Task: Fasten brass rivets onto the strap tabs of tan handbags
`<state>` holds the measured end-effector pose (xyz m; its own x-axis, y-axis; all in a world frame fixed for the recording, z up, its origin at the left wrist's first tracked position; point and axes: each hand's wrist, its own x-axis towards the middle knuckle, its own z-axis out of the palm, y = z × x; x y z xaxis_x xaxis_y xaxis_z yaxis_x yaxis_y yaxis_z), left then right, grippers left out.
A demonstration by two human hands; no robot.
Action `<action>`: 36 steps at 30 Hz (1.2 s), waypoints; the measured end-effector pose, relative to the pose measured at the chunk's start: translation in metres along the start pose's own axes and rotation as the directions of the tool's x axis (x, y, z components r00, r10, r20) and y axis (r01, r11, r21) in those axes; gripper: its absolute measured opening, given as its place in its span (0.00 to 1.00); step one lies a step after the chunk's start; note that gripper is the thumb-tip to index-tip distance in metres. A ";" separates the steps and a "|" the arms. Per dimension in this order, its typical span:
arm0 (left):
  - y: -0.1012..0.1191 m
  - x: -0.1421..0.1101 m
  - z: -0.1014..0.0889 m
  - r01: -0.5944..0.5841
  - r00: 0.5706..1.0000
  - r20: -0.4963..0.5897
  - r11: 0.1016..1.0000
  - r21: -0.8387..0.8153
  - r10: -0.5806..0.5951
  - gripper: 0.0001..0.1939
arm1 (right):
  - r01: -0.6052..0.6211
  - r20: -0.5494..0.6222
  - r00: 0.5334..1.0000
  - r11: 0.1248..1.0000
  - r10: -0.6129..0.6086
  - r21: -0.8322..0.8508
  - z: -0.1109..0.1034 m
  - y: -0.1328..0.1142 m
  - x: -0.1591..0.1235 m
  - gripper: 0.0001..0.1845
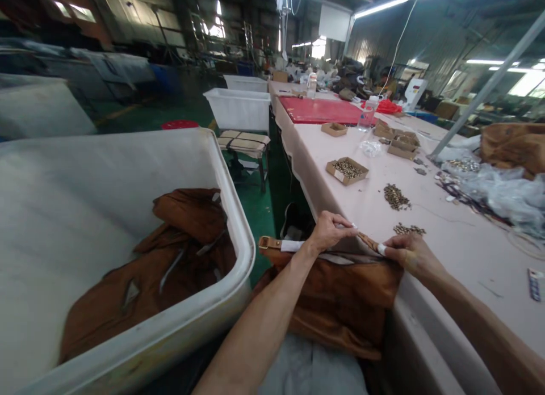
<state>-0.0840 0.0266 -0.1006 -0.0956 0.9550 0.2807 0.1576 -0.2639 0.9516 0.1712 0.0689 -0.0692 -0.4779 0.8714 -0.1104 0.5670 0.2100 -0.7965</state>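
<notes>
A brown bag [340, 293] hangs at the table's near edge, over my lap, with its top opening upward. Above that opening my left hand [332, 231] pinches one end of a narrow tan strap [368, 242]. My right hand [409, 252] grips the strap's other end, and white wrapping shows on its fingertip. The strap is stretched between both hands. At the bag's left corner a tab with a metal buckle [264, 243] sticks out, with a white strip [292, 246] beside it.
At left stands a large white bin [238, 225] with brown bags [128, 287] inside. On the pink-covered table [455, 270] lie small metal pieces [395, 196] in piles, a cardboard tray [347, 171] of more pieces, a bottle [368, 112] and plastic bags [506, 196].
</notes>
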 end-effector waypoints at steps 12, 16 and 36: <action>-0.036 0.029 -0.011 -0.026 0.995 0.091 1.000 -0.017 0.027 0.17 | 0.029 -0.352 0.925 0.950 -0.143 -0.310 0.007 -0.008 0.033 0.30; -0.036 0.029 -0.012 -0.023 0.995 0.100 0.999 -0.027 0.025 0.16 | 0.295 -0.401 0.763 0.826 -0.506 -0.480 0.000 -0.060 0.058 0.33; 0.007 0.011 -0.011 -0.020 0.999 0.034 0.993 0.116 0.016 0.16 | 0.269 -0.078 0.944 0.887 -0.320 -0.376 0.113 -0.106 0.064 0.32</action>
<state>-0.0948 0.0337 -0.0895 -0.0601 0.9546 0.2916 0.2724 -0.2654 0.9248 0.0047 0.0518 -0.0592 -0.5803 0.7903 0.1966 0.6266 0.5875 -0.5121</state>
